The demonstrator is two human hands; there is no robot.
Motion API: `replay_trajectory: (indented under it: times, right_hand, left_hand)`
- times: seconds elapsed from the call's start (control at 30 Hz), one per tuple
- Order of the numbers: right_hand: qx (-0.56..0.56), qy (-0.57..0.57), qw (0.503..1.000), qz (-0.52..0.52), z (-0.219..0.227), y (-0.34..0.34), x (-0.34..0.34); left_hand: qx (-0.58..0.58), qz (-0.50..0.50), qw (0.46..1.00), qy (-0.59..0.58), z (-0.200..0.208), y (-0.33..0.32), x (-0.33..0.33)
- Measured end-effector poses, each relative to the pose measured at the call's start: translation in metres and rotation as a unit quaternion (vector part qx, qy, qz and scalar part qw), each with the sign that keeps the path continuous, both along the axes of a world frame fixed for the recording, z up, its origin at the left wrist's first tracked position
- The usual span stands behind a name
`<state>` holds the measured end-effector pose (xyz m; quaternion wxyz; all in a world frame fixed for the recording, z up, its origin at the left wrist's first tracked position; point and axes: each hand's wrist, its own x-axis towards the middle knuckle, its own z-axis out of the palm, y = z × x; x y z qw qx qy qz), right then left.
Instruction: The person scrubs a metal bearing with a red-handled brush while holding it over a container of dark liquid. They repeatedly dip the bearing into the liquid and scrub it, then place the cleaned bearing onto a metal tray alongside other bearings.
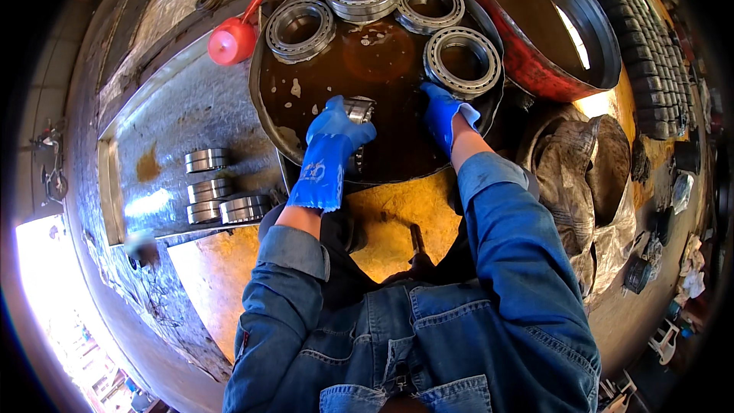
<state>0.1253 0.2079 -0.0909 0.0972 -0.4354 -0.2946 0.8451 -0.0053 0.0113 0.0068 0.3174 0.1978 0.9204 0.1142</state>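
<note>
The left hand (336,126), in a blue glove, grasps a bearing (359,110) that stands on edge in the dark liquid of a round tub (258,97). Palm and thumb lie over the bearing, hiding part of it; its roller side shows just right of the fingers, and more shows below the thumb. The right hand (445,113), also gloved, is well apart from that bearing, to its right. Its fingers reach the near left edge of a second bearing (468,86) lying flat at the tub's right side; whether they grip or merely touch it, I cannot tell. Further bearings (367,12) lie along the far rim.
</note>
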Motion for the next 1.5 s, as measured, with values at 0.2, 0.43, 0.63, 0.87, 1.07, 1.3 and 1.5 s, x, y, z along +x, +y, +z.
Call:
replay_trajectory:
  times: [0.2,0.43,0.63,0.87,1.07,1.3,1.5]
  right_hand:
    - [0.621,-0.244,0.656,0.354,0.022,-0.009,0.006]
    - [0.298,-0.120,0.942,0.099,0.102,0.004,-0.005]
    - [0.320,0.029,0.929,0.182,0.161,-0.011,0.023]
    - [0.327,0.005,0.897,0.298,0.140,-0.033,-0.005]
    - [0.307,-0.088,0.889,0.329,0.072,-0.019,-0.013]
    - [0.266,-0.100,0.947,0.152,0.010,-0.007,0.003]
    - [0.407,-0.225,0.830,0.307,0.033,-0.034,0.008]
  left_hand:
    - [0.064,-0.142,0.987,0.034,0.001,-0.019,0.010]
    - [0.113,-0.178,0.975,0.075,-0.002,-0.035,0.014]
    - [0.074,-0.094,0.987,0.104,-0.020,-0.047,0.024]
    - [0.168,-0.181,0.965,0.092,-0.030,-0.058,0.005]
    - [0.195,-0.192,0.961,0.044,-0.020,-0.057,-0.001]
    - [-0.084,-0.284,0.944,0.145,0.016,0.026,0.023]
    - [-0.253,-0.330,0.901,0.124,-0.031,0.078,0.020]
